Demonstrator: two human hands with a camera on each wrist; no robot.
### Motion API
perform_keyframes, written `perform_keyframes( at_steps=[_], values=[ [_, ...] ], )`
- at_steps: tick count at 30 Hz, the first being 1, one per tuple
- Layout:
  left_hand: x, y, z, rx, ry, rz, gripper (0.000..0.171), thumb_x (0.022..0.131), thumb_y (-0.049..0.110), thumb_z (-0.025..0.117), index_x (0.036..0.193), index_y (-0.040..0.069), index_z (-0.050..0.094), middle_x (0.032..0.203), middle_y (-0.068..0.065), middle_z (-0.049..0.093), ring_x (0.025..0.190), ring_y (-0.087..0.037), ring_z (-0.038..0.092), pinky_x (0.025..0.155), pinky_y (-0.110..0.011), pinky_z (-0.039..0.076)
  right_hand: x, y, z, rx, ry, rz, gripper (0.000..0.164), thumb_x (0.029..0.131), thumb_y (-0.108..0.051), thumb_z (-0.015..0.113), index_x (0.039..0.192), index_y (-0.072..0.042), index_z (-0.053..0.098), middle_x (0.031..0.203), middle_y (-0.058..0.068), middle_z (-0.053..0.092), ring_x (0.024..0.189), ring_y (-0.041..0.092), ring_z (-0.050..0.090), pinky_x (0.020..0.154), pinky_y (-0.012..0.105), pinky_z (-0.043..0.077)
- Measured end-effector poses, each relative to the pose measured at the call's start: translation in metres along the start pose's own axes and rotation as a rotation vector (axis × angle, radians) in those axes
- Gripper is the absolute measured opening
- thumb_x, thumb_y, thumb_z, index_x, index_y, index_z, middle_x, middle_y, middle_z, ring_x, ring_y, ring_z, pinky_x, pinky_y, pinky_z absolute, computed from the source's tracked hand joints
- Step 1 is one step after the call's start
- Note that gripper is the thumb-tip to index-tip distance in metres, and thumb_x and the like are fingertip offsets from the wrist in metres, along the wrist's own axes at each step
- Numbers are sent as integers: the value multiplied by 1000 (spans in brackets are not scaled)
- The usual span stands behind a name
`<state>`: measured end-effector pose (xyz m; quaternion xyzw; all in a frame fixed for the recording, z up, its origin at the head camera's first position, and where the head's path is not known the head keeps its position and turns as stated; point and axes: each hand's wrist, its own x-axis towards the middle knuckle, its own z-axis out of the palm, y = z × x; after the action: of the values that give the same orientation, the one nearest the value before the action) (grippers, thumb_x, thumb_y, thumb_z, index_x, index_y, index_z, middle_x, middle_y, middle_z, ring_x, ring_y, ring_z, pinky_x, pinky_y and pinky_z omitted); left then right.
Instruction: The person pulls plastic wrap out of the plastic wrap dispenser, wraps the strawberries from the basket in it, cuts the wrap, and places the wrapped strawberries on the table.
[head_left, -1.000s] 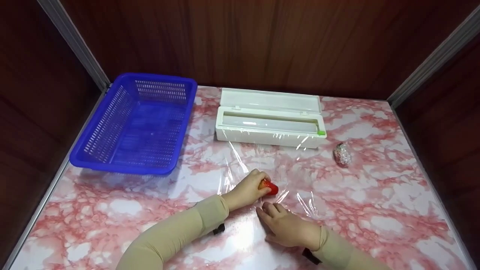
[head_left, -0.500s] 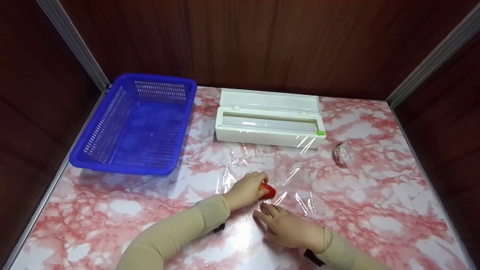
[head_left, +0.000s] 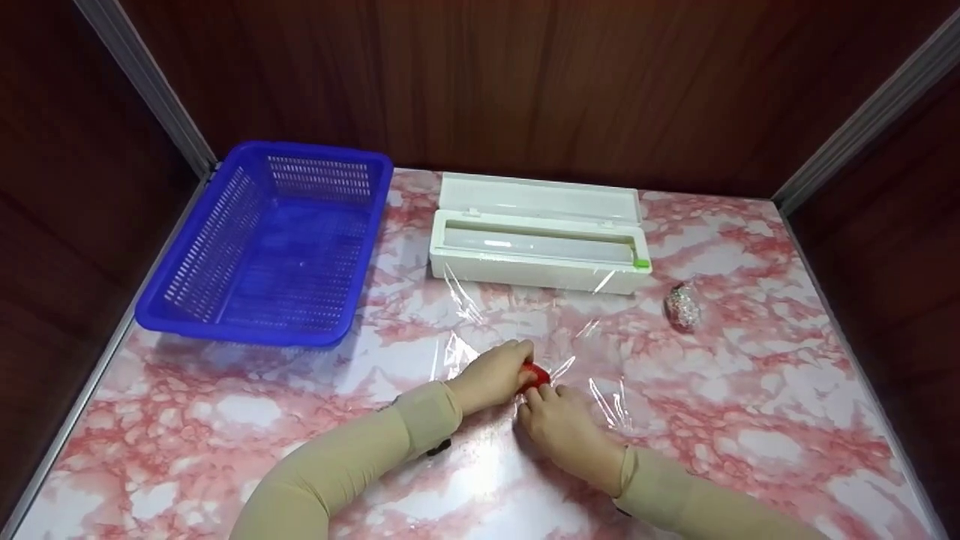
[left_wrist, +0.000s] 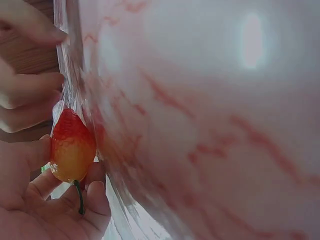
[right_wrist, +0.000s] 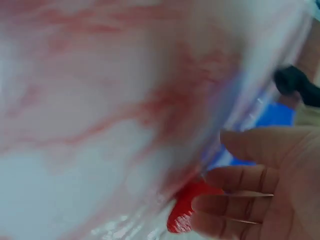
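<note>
My left hand holds a small red-and-yellow fruit with a thin green stem between thumb and fingers, its red tip pointing toward my right hand. In the head view only the fruit's red end shows. A sheet of clear plastic wrap lies under it, stretching from the dispenser box and creased near the fruit's tip. My right hand is close beside the fruit on the near right, fingers extended and the thumb apart. In the right wrist view, its fingertips overlap the red end.
Behind the hands stands an open white dispenser box holding a roll, with a small green piece at its right end. A blue perforated basket sits at the left. A small wrapped item lies right of the box.
My right hand has moved up and left, bringing its fingertips to the fruit. My left hand keeps its grip, with the fruit shifted slightly left. Creases in the wrap have changed.
</note>
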<state>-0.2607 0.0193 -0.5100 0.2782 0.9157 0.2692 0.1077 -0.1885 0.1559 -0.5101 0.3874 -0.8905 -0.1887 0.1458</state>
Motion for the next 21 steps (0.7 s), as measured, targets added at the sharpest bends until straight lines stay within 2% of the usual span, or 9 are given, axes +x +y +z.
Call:
perform_keyframes(
  at_steps=[2,4,9,12,16,21],
  values=[
    [0,1,-1,-4,-3,3,18,83,28,57,88,12,49,80,1,53,69,-11,49,61,-23,42,2,-2,4,-34,-30,-18,12,69,-18,60,80,-12,58,74,4,52,66,19,46,53,30,37],
    [1,1,-1,-4,-9,-2,19,83,28,57,88,11,49,81,0,53,69,-11,50,60,-23,42,3,-3,7,-53,-24,-22,11,71,-18,58,80,-13,58,73,3,53,64,19,46,52,29,37],
    [3,2,-1,13,-26,-19,14,84,25,55,89,12,50,81,0,53,68,-12,50,56,-22,41,7,6,11,-29,90,14,15,72,-18,56,84,-9,58,75,4,55,62,19,48,50,28,38],
    [4,1,0,39,-25,-16,7,84,18,52,89,14,50,82,-1,53,69,-14,50,56,-23,41,12,17,10,35,129,57,16,72,-14,56,87,-7,56,77,5,54,64,19,49,51,29,40],
    [5,0,0,43,-27,-18,5,85,16,49,90,15,49,85,-1,53,73,-15,51,60,-26,43,18,29,9,149,109,106,11,74,-9,57,85,-7,56,81,5,53,69,19,50,56,29,44],
    [3,-3,1,71,2,12,9,87,16,46,93,13,53,84,-3,52,71,-14,49,61,-24,43,23,36,13,261,108,156,16,72,-14,64,83,-6,56,83,4,56,72,19,54,59,30,47]
  ],
)
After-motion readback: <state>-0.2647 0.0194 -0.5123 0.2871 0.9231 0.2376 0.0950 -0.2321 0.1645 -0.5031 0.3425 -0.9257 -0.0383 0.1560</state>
